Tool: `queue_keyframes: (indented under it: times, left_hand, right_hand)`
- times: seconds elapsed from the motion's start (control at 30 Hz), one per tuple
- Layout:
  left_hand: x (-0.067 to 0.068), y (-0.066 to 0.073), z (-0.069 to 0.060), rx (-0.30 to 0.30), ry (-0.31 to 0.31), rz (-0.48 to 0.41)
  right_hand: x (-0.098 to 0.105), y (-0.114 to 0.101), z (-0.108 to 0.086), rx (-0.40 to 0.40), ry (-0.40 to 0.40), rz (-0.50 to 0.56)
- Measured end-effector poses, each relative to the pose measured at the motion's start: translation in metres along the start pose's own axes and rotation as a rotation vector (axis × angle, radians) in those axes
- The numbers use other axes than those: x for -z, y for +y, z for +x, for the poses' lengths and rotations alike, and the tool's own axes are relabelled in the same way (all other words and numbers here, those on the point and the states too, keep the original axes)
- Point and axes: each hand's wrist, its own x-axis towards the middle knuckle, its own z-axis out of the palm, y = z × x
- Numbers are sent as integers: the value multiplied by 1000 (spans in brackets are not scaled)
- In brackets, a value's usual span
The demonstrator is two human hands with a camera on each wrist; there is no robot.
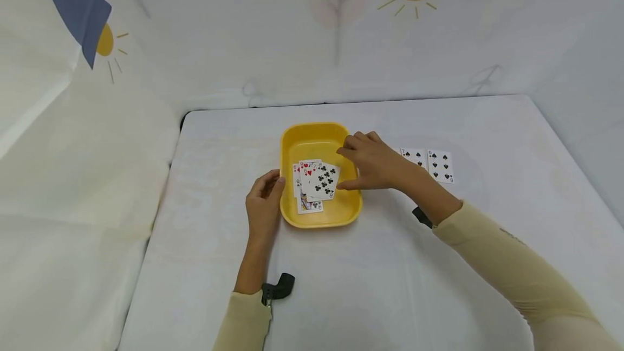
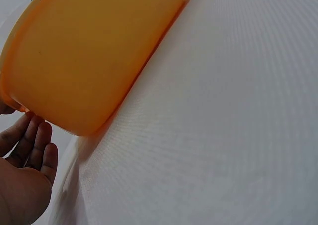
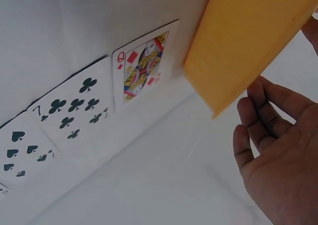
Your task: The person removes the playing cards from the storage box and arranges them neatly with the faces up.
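Observation:
A yellow plastic tray (image 1: 319, 220) stands on the white table, with several playing cards (image 1: 324, 180) lying overlapped inside, a club card on top. My left hand (image 1: 264, 199) grips the tray's left rim between thumb and fingers; the left wrist view shows those fingers at the tray's outer wall (image 2: 74, 61). Over the tray's right side reaches my right hand (image 1: 372, 164), fingers spread and relaxed, thumb near the top card's edge. I see nothing held in it. In the right wrist view its fingers (image 3: 258, 118) are beside the tray's rim.
Right of the tray lies a row of face-up cards: a queen of diamonds (image 3: 141, 66), a seven of clubs (image 3: 74, 106) and spade cards (image 1: 441, 167). The right hand and arm partly cover this row in the head view. White fabric walls (image 1: 292, 58) border the table.

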Motion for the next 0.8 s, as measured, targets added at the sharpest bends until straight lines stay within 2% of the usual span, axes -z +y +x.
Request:
queue_keyframes:
  times: [0.2,0.23,0.33,0.57,0.63,0.8]
  left_hand:
    - [-2,2,-1,-1,-5,-8]
    - [-2,-3,0,-15,-4,-9]
    - [-3,-2,0,-19,-9,-18]
    - [-3,1,-1,24,-17,-3]
    - [-4,5,-2,37,-19,5]
    - [-4,30,-11,42,-29,12]
  right_hand:
    - [-8,-4,7,2,-4,-35]
    - [-10,-5,8,2,-6,-43]
    - [-14,-8,10,4,-15,-72]
    - [-22,-15,15,-2,-49,-137]
    - [-25,-15,17,-4,-56,-157]
    - [-29,-17,21,-29,-98,-200]
